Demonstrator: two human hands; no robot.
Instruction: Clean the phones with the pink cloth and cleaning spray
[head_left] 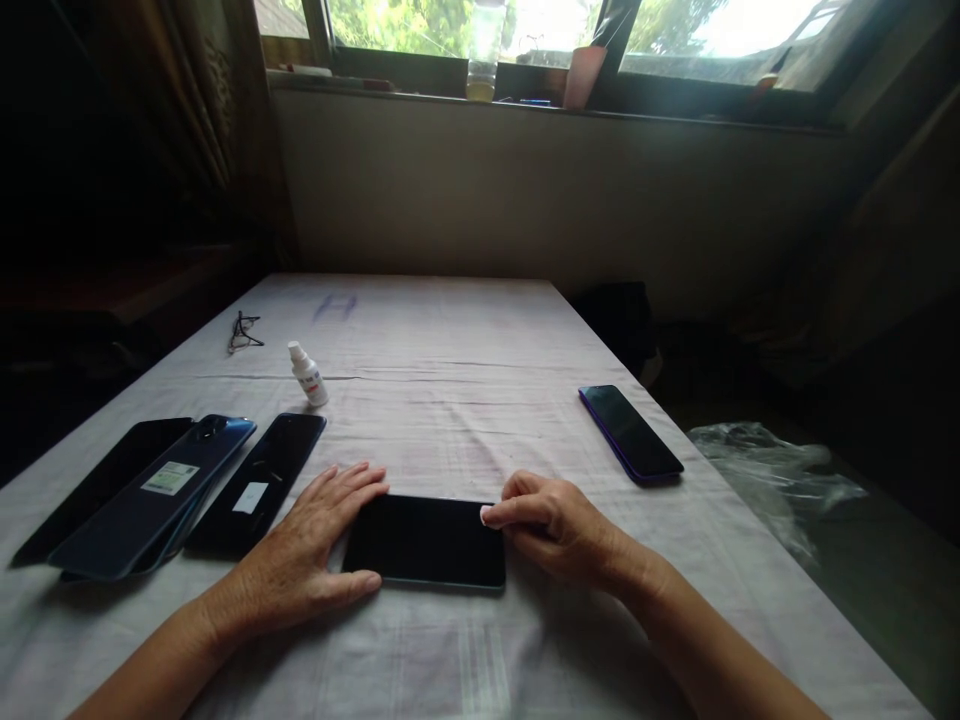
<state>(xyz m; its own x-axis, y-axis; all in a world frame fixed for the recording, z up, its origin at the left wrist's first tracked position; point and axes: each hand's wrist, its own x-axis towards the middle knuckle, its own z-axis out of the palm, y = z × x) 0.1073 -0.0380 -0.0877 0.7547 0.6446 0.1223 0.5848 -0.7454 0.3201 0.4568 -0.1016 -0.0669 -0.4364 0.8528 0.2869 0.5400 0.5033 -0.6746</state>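
Note:
A black phone lies screen up on the pale tablecloth right in front of me. My left hand lies flat at its left end, fingers spread along the top corner and thumb along the bottom edge. My right hand is curled at the phone's right end, its fingers pinched on something small and whitish at the upper right corner; I cannot make out what it is.
Three dark phones or back covers lie side by side at the left. Behind them stand a small white bottle and a pair of glasses. A purple-edged phone lies at the right. Crumpled plastic sits beyond the table's right edge.

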